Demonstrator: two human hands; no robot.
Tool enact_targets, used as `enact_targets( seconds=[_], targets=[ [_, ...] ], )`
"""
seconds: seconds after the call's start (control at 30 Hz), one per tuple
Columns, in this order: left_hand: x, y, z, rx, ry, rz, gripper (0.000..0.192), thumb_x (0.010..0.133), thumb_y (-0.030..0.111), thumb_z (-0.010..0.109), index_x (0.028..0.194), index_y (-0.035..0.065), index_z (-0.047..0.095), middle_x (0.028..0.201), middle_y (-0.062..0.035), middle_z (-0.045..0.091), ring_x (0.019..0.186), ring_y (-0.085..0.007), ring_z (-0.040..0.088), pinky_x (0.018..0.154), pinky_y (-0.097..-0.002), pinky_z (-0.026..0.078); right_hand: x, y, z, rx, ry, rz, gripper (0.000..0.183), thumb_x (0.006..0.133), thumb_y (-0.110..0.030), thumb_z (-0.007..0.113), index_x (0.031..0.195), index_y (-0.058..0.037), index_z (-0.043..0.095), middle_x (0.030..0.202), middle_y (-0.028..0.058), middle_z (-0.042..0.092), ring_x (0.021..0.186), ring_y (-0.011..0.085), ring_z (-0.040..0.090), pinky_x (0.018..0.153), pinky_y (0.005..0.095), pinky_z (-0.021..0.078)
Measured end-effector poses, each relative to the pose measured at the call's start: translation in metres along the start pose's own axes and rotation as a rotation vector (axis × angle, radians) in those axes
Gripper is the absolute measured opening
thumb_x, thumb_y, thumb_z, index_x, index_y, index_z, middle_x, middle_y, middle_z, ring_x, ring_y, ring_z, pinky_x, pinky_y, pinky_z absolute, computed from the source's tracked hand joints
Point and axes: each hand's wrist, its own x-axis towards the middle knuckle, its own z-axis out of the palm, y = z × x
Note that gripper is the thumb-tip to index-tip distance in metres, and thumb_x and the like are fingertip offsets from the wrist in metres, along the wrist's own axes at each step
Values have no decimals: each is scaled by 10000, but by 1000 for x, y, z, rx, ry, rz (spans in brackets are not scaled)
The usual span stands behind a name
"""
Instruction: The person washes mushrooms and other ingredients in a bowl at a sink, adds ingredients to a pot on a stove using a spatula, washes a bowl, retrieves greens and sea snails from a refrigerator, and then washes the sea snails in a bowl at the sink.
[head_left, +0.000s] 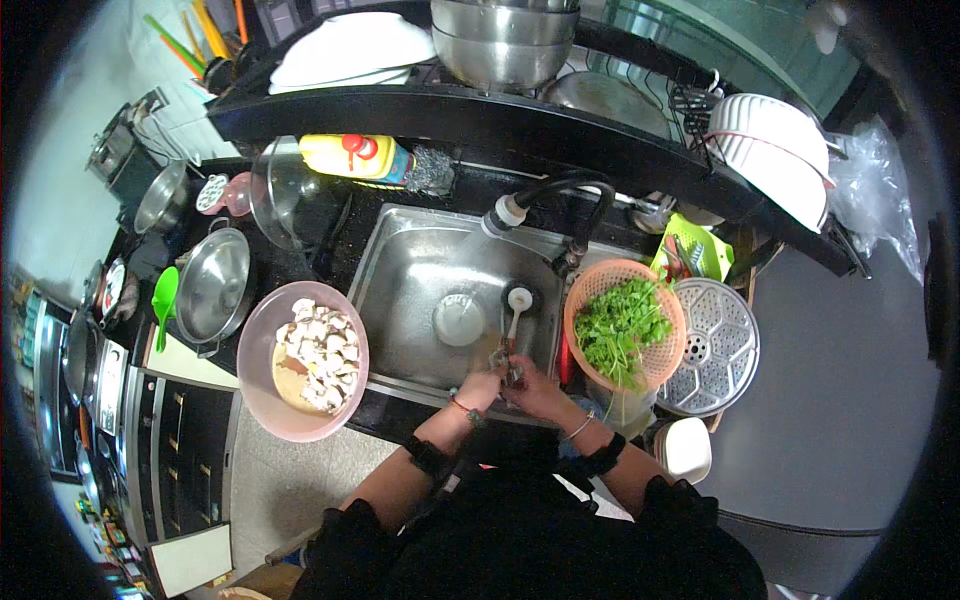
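My left hand (480, 390) and my right hand (536, 394) meet over the near edge of a stainless steel sink (405, 300). Their fingers close around a small dark, shiny object (513, 373), too blurred to name. Just beyond the fingertips, a slim tool with a round white head (519, 299) points away from me over the sink. Whether either hand grips its handle cannot be made out. Water streams from the black faucet (589, 196) through its white nozzle (509, 212) and lands on the sink floor, left of the white-headed tool.
Left of the sink stands a pink bowl (255, 360) of cut mushrooms. On the right are an orange colander (589, 281) of leafy greens and a perforated metal steamer plate (712, 345). A black shelf (465, 112) bearing bowls spans the back, above a yellow bottle (322, 156).
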Motion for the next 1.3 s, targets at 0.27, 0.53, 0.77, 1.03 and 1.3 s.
enact_targets(
  seconds=[0.27, 0.53, 0.77, 1.03, 1.3],
  targets=[
    [110, -111, -56, 378, -122, -281, 302, 887, 320, 530, 1085, 100, 589, 981, -90, 639, 896, -239, 612, 749, -389, 499, -7, 0, -26, 465, -117, 108, 576, 803, -115, 645, 1305, -89, 365, 944, 90, 624, 822, 155, 586, 732, 294, 482],
    [181, -212, -14, 1130, -378, -103, 292, 871, 349, 545, 1028, 113, 616, 926, -83, 644, 862, -250, 619, 732, -405, 493, -40, -2, -19, 627, -91, 278, 569, 822, -91, 651, 1328, -39, 395, 995, 91, 622, 875, 129, 582, 759, 274, 480],
    [179, -221, -35, 1038, -327, 29, 298, 862, 305, 542, 1048, 79, 598, 999, -119, 612, 939, -291, 592, 780, -410, 474, -49, 15, -19, 738, -90, 308, 538, 823, -73, 644, 1312, -52, 423, 1039, 61, 622, 901, 113, 578, 787, 257, 475],
    [167, -217, -92, 395, 199, -227, 323, 792, 341, 626, 1034, 130, 657, 992, -149, 654, 881, -349, 613, 730, -429, 489, -82, -24, -65, 920, -53, 211, 471, 851, -119, 637, 1283, -72, 457, 1001, 47, 609, 871, 105, 557, 790, 260, 476],
    [165, -252, -121, 868, 116, -205, 458, 868, 410, 485, 1246, 151, 490, 1254, -112, 486, 1079, -337, 520, 885, -467, 426, -168, -54, -197, 91, 11, -156, 526, 803, -144, 642, 1291, -98, 451, 1038, 114, 580, 972, 216, 563, 810, 326, 486]
  ],
)
